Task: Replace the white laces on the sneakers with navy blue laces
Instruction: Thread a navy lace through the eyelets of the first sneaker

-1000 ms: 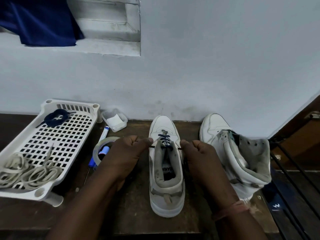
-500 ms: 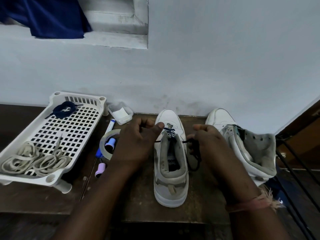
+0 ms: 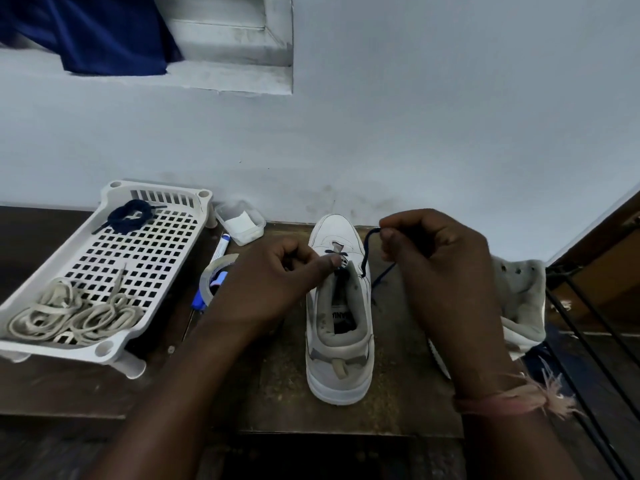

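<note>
The right hand (image 3: 440,258) pinches the limp, thin navy blue lace (image 3: 367,249) near its end; the left hand (image 3: 277,278), fingers curled, braces the light white leather sneaker (image 3: 337,337) at the eyelets.

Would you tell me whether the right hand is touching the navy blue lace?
Touching. The head view shows the right hand pinching the navy blue lace between thumb and fingers, with the lace running down to the sneaker.

Home: worn table (image 3: 270,386), painted wall (image 3: 415,133)
</note>
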`<state>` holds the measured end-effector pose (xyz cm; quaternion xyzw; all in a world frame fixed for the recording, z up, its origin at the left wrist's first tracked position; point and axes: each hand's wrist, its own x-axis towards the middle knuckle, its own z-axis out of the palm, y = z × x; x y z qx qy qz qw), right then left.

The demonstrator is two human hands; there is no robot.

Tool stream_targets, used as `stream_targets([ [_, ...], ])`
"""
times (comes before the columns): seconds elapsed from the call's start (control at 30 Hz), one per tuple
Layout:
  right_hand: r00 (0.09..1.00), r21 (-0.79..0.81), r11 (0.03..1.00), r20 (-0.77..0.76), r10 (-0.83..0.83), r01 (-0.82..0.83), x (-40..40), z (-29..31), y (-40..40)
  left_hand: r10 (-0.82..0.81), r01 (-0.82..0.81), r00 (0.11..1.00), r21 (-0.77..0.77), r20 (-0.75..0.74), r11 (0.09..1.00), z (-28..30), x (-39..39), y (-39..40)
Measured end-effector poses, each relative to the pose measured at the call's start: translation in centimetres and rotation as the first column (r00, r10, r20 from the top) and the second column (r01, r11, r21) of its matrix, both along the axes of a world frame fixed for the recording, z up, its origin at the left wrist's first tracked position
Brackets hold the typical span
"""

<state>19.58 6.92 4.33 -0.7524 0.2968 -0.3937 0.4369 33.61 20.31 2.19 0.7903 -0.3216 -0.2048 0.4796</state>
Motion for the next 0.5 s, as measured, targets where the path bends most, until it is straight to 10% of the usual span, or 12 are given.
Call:
stream_targets([
  [0.13,0.996,-0.078,0.994,-0.062,0.068,-0.072,0.5,-0.1,0.7,-0.042,0.042,0.995,-0.008,-0.092,0.999,-0.1,0.4,0.4],
  [0.3,0.972,-0.179,0.961,-0.138,0.189,-0.212,0.4,0.1,1.2,-0.177,0.202,0.974,-0.194,0.141,0.960,0.7,-1.0,-0.5],
  [0.5,0.960,0.059,0.961,0.093,0.264,-0.270,-0.3,0.9,0.6,0.051,-0.055,0.998,-0.304,-0.021,0.951,-0.5,-0.6,-1.3],
])
